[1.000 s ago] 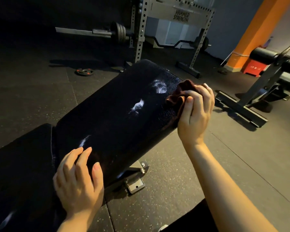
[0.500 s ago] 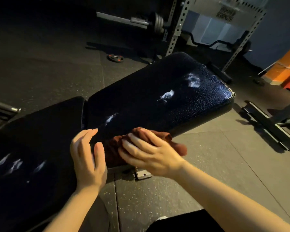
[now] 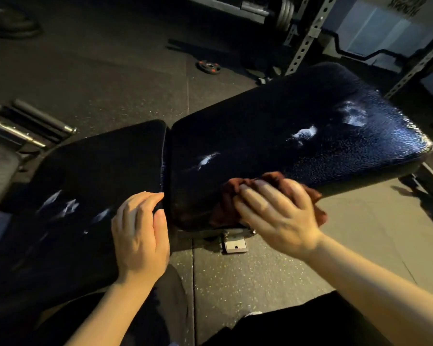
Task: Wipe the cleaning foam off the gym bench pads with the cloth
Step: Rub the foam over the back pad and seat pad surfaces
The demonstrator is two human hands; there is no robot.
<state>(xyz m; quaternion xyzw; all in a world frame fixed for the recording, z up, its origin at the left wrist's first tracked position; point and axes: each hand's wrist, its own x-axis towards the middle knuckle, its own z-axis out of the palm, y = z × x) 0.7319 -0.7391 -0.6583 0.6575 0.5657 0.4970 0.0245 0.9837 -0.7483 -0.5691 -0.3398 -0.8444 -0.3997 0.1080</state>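
Seat pad (image 3: 90,176) sits left of the back pad (image 3: 260,126), with a thin gap between. The cloth (image 3: 231,196) is on the back pad's near edge by its near-left corner, under the right hand (image 3: 275,211). The left hand (image 3: 140,236) rests on the seat pad's near-right corner. Foam streaks (image 3: 303,133) run along both pads' middles. A weight plate (image 3: 208,67) lies on the floor (image 3: 110,71) behind them, and a rack (image 3: 308,33) stands further back.

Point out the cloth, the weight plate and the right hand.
cloth (image 3: 224,198): head view, bunched left fold
weight plate (image 3: 208,66): head view, centre hub
right hand (image 3: 278,213): head view, back of hand
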